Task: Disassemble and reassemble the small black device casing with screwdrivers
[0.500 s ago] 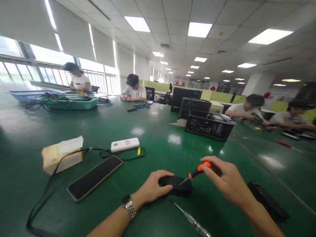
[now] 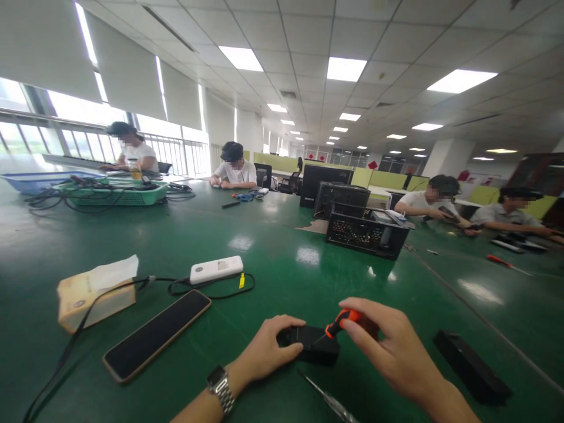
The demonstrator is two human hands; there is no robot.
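Observation:
On the green table, my left hand grips the left end of a small black box-shaped part, thumb in front and fingers behind. My right hand is closed round the orange and black handle of a screwdriver. Its shaft slants down to the left, and the tip meets the top of the black part; what lies under the tip is too small to make out. A second screwdriver with a clear handle lies just in front of the part. To the right of my right hand rests a long black piece.
At left are a phone, a tissue pack, and a white device with a black cable. Farther back stand an open computer case and a green basket of cables. Several people sit around the table.
The view has tilted up slightly. My right hand and the screwdriver have moved a little left and lower, with the handle nearer the black part. My left hand keeps its hold.

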